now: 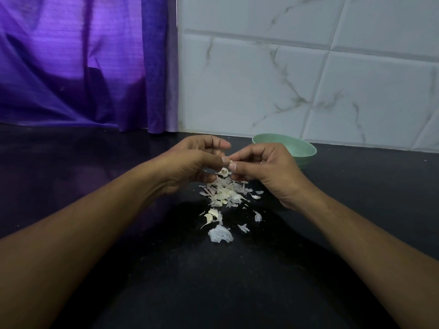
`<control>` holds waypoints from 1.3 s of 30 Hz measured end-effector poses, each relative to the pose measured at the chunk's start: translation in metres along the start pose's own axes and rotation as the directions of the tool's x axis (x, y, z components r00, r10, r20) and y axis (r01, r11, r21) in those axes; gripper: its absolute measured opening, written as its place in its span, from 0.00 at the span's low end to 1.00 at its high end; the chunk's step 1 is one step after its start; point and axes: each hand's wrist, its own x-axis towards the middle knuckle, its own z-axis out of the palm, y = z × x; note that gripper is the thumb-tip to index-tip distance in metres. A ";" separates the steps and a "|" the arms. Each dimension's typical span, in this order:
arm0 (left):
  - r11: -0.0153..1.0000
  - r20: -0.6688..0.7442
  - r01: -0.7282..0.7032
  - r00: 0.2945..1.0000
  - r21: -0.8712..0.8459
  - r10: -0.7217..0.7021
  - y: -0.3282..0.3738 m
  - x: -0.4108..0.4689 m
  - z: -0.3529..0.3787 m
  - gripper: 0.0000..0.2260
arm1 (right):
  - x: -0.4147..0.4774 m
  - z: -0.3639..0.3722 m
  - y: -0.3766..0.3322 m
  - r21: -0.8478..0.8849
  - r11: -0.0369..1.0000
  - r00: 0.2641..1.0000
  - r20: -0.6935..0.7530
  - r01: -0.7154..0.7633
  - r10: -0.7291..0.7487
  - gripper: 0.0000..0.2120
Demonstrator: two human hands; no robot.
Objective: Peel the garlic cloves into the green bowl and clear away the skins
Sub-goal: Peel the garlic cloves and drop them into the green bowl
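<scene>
My left hand [192, 163] and my right hand [266, 172] meet above the black counter, fingertips together, pinching a small garlic clove [230, 161] between them. Most of the clove is hidden by the fingers. Directly below lies a pile of white garlic skins [224, 192] with some pale clove pieces mixed in. More loose skins and a clove [210, 217] lie nearer to me, along with one large skin [221, 233]. The green bowl [299, 147] stands behind my right hand near the wall; its inside is mostly hidden.
The black counter [237, 281] stretches toward me and to both sides. A purple curtain [83, 62] hangs at the back left. A white marbled tile wall [308, 67] rises behind the bowl.
</scene>
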 end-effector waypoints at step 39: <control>0.958 -0.117 -0.111 0.982 0.266 0.146 -0.009 -0.001 0.012 0.09 | 0.005 -0.002 0.012 -0.185 0.983 0.987 -0.162 -0.009 -0.022 0.06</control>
